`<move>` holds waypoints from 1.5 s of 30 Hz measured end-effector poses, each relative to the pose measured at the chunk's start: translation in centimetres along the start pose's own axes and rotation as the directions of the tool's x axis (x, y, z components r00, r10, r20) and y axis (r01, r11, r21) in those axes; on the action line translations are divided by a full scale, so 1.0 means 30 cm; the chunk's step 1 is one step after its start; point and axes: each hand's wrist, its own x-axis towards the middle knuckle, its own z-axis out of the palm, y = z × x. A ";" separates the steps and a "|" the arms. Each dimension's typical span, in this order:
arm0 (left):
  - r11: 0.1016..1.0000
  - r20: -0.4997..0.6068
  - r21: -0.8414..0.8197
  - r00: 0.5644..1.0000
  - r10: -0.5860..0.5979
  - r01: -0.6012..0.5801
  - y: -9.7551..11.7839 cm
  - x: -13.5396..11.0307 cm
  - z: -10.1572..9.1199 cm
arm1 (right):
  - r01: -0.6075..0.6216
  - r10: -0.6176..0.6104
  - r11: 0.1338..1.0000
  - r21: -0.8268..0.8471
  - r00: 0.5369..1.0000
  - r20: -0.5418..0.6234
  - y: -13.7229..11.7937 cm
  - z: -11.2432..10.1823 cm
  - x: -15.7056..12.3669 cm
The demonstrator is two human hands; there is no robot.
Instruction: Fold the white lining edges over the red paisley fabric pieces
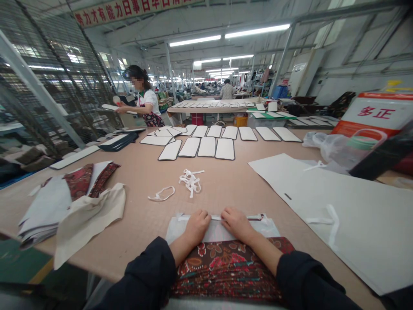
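Observation:
Close in front of me lies a folded dark red floral fabric (226,269), gathered toward its near edge. A thin whitish sheet (214,234) shows beyond its far side, with a narrow white strip (215,218) along the top. My left hand (197,224) has its fingers curled on the strip, left of the middle. Just to the right, my right hand (237,223) pinches the same strip, a small gap apart. Both sets of fingertips are partly hidden. Beyond my hands, a tangle of white tape (191,181) and a single white loop (161,194) rest on the table.
White dark-edged panels (206,147) lie in rows across the table (138,224). At left sit stacked cloth pieces (48,206) and a cream cloth (93,215). A big white sheet (342,206) covers the right side. A co-worker (149,103) stands at the far left holding a panel.

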 end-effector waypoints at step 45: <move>0.960 0.069 -0.269 0.996 -0.053 0.070 0.006 0.070 0.003 | 0.006 -0.002 0.999 0.042 0.996 -0.086 0.008 0.069 -0.005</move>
